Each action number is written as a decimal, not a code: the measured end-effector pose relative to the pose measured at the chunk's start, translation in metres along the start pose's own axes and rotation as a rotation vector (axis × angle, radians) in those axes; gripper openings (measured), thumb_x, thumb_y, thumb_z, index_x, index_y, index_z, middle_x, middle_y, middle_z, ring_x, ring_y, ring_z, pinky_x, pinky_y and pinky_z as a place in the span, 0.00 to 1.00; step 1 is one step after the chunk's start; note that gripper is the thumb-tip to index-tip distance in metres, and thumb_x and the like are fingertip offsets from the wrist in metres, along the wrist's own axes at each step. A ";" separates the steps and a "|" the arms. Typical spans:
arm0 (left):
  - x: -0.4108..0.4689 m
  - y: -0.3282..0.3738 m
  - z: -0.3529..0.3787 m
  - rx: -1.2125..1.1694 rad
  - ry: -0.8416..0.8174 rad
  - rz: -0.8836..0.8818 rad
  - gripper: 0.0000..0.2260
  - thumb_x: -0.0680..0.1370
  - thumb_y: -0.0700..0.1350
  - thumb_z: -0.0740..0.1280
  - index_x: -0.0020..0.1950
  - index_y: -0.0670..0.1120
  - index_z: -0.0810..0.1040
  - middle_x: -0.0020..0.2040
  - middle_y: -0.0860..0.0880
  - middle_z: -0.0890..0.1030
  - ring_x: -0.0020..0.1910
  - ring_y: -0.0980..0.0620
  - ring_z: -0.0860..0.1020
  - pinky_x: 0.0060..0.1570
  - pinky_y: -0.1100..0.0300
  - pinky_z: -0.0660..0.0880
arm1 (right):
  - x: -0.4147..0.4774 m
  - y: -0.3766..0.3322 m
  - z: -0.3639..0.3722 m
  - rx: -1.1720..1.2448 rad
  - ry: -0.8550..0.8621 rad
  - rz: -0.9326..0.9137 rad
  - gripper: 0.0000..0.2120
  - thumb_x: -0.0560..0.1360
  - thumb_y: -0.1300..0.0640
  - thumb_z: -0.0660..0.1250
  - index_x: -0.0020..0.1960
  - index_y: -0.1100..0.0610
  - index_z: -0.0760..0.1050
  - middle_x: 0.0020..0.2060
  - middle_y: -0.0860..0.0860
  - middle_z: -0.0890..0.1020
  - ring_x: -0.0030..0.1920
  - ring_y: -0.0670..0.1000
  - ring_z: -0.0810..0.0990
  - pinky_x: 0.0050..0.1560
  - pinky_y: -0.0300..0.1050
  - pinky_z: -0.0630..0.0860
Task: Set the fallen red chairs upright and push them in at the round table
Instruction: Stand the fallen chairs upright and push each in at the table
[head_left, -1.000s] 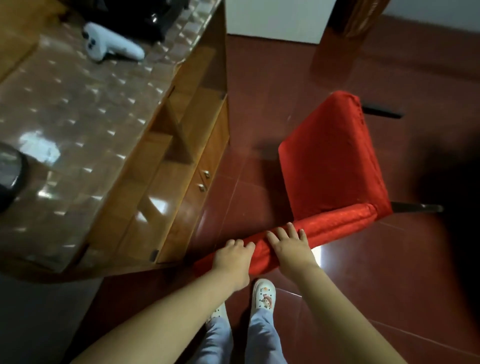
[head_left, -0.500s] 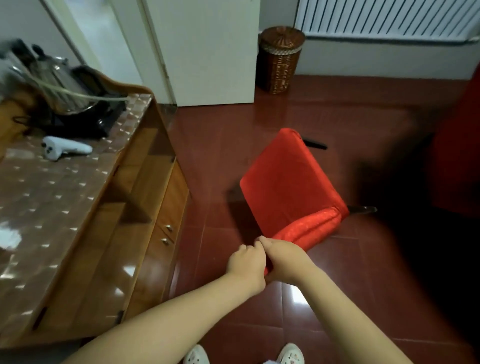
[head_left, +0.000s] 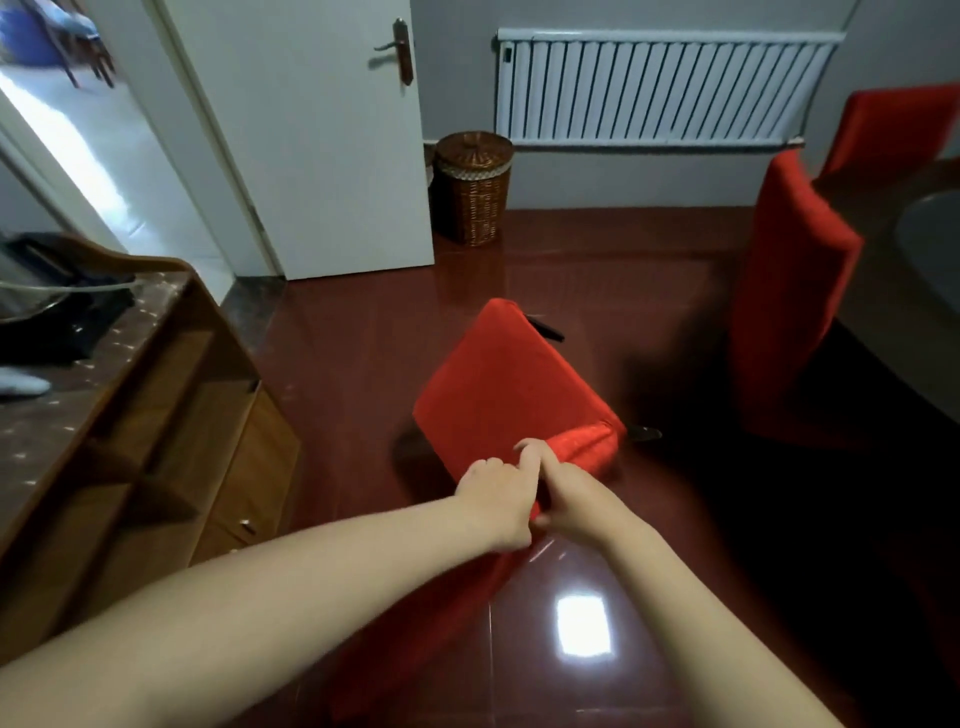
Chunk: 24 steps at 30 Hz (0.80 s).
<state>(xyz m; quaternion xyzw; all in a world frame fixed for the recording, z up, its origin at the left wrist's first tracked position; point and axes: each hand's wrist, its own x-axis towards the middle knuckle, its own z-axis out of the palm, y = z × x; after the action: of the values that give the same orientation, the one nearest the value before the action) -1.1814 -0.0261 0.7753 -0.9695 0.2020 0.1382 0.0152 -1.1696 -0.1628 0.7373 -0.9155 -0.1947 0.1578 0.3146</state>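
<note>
Chair: the fallen red chair (head_left: 498, 384) is at centre frame, tipped on the glossy floor (head_left: 353, 343), its dark legs (head_left: 644, 432) poking toward the right.
Hands: the left hand (head_left: 496, 493) and right hand (head_left: 576, 501), side by side and touching, both clench a padded red edge at the chair's near end.
Handling: probably a stiff frame, moderately heavy; the loose cover may slide (so grip the frame through the cloth, not the cloth alone).
Risk: the legs could skid on the shiny floor as it pivots.
Destination: the round table (head_left: 878, 291) at the right edge, with two upright chairs (head_left: 789, 291) beside it.
Surroundings: a wooden cabinet (head_left: 156, 415) at left and a wicker basket (head_left: 471, 187) in the upper centre.
</note>
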 end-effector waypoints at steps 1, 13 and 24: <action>0.007 -0.001 -0.012 0.040 0.000 0.024 0.35 0.72 0.44 0.68 0.72 0.37 0.53 0.55 0.39 0.77 0.55 0.39 0.75 0.46 0.54 0.63 | 0.004 0.003 -0.008 0.035 0.028 -0.025 0.39 0.63 0.66 0.71 0.70 0.56 0.58 0.45 0.51 0.79 0.45 0.54 0.78 0.43 0.51 0.75; 0.117 0.004 -0.101 0.258 0.566 0.276 0.24 0.65 0.50 0.78 0.56 0.41 0.76 0.37 0.46 0.79 0.32 0.47 0.79 0.29 0.56 0.68 | 0.074 0.061 -0.113 0.234 0.406 -0.037 0.17 0.63 0.68 0.78 0.46 0.52 0.78 0.33 0.30 0.79 0.39 0.30 0.76 0.40 0.29 0.68; 0.105 -0.123 -0.014 0.058 0.268 -0.282 0.48 0.61 0.66 0.76 0.76 0.53 0.62 0.58 0.47 0.79 0.53 0.45 0.80 0.54 0.43 0.76 | 0.104 0.132 -0.192 0.342 0.551 0.197 0.18 0.65 0.65 0.78 0.50 0.52 0.80 0.45 0.52 0.85 0.44 0.42 0.79 0.51 0.51 0.77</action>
<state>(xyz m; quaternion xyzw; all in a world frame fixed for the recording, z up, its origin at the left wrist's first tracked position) -1.0370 0.0451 0.7570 -0.9970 0.0683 -0.0015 0.0355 -0.9658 -0.3099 0.7798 -0.8722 0.0164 -0.0353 0.4876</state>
